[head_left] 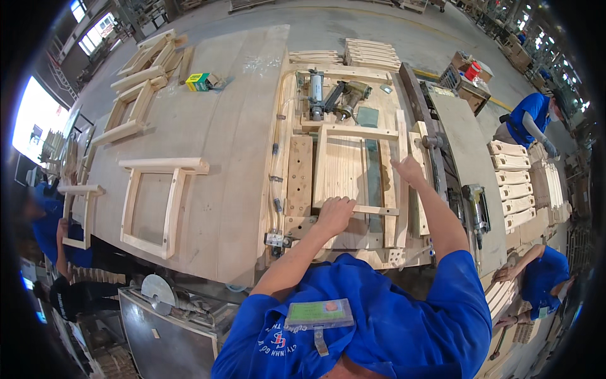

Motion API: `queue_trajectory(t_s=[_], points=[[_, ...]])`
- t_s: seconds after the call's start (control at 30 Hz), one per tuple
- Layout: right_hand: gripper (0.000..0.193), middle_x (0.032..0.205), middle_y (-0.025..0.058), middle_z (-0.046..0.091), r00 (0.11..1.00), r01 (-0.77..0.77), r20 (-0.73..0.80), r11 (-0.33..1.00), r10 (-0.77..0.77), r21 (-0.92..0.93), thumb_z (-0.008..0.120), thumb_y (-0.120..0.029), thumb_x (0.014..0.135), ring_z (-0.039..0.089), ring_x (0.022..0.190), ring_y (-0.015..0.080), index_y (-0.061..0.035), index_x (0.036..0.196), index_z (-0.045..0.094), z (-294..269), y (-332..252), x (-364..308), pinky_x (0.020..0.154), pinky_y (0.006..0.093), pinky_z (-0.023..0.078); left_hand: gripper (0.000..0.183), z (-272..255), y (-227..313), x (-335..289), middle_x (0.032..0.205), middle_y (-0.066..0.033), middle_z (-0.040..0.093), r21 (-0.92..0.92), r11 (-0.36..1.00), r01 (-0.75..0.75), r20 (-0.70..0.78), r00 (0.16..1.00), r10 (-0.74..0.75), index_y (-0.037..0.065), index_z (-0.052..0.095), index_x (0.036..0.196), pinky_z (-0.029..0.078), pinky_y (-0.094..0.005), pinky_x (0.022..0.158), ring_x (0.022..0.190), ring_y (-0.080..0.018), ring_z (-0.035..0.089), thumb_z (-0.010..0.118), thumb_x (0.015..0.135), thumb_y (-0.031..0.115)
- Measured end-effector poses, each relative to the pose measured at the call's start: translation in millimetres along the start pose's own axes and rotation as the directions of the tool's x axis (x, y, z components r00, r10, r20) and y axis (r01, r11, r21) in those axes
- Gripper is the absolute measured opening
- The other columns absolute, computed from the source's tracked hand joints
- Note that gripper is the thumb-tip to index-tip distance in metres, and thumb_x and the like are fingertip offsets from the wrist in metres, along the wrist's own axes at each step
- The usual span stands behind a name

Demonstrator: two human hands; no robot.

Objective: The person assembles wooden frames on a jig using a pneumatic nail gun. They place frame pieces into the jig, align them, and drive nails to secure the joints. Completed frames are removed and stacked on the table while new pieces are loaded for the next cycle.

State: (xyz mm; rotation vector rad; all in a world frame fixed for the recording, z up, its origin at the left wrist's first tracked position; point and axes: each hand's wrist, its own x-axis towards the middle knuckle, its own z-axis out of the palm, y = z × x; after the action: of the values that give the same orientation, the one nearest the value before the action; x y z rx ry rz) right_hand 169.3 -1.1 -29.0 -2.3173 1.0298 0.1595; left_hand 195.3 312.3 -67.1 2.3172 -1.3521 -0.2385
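A pale wooden frame lies in a clamping jig on the workbench in front of me. My left hand rests palm down on the frame's near crosspiece, fingers curled over it. My right hand presses against the frame's right upright rail, fingers on the wood. Both blue sleeves come in from the lower edge.
A pneumatic nail gun and a cylinder lie at the jig's far end; another nailer hangs at the right. Finished frames lie on the big board to the left. Other people in blue work at the right and left edges beside stacked curved parts.
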Motion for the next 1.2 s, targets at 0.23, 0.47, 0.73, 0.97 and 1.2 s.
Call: queue_trajectory(t_s=[0.23, 0.47, 0.73, 0.97, 1.2], points=[[0.084, 0.125, 0.0353, 0.069, 0.998, 0.042, 0.06, 0.983, -0.032, -0.18, 0.069, -0.06, 0.095, 0.067, 0.12, 0.0494, 0.011, 0.136, 0.053, 38, 15, 30, 0.102, 0.0531, 0.054, 0.024, 8, 10, -6, 0.098, -0.0131, 0.071, -0.013, 0.993, 0.113, 0.029, 0.993, -0.113, 0.009, 0.07, 0.112, 0.054, -0.0482, 0.085, 0.095, -0.0347, 0.07, 0.073, 0.093, 0.022], [0.07, 0.123, 0.0254, 0.069, 0.977, 0.175, -0.059, 0.922, -0.207, -0.345, 0.068, -0.054, 0.097, 0.068, 0.116, 0.041, 0.0025, 0.137, 0.057, 28, 12, 8, 0.099, 0.0496, 0.055, 0.025, 21, 17, -7, 0.097, -0.0141, 0.069, -0.009, 0.993, 0.12, -0.052, 0.991, -0.12, 0.007, 0.069, 0.113, 0.051, -0.0481, 0.09, 0.094, -0.0347, 0.069, 0.074, 0.092, 0.019], [0.033, 0.104, 0.0165, 0.068, 0.679, 0.731, 0.201, 0.625, -0.706, -0.274, 0.077, -0.03, 0.088, 0.066, 0.1, 0.0354, -0.0034, 0.106, 0.069, 83, 2, -139, 0.091, 0.0473, 0.046, 0.021, 20, 15, -9, 0.099, -0.0148, 0.068, 0.002, 0.993, 0.117, -0.053, 0.992, -0.117, 0.005, 0.068, 0.11, 0.051, -0.048, 0.09, 0.093, -0.0344, 0.068, 0.072, 0.091, 0.014], [0.023, 0.097, 0.0155, 0.067, 0.724, 0.67, -0.012, 0.708, -0.69, -0.224, 0.075, -0.024, 0.087, 0.066, 0.097, 0.0356, -0.0032, 0.096, 0.069, 91, 8, -153, 0.092, 0.0482, 0.045, 0.028, -55, 0, -85, 0.122, -0.0163, 0.069, -0.012, 0.98, -0.2, -0.348, 0.919, 0.184, 0.002, 0.07, 0.114, 0.055, -0.0478, 0.105, 0.123, -0.0399, 0.066, 0.078, 0.087, 0.005], [0.027, 0.106, 0.0146, 0.067, 0.747, 0.647, 0.006, 0.725, -0.665, -0.235, 0.076, -0.023, 0.087, 0.065, 0.106, 0.0353, -0.0049, 0.106, 0.069, 91, 4, -159, 0.098, 0.0472, 0.045, 0.022, -57, -3, -88, 0.116, -0.0163, 0.07, -0.043, 0.986, -0.164, -0.493, 0.861, 0.122, 0.001, 0.072, 0.107, 0.055, -0.0505, 0.102, 0.117, -0.042, 0.066, 0.079, 0.086, 0.001]])
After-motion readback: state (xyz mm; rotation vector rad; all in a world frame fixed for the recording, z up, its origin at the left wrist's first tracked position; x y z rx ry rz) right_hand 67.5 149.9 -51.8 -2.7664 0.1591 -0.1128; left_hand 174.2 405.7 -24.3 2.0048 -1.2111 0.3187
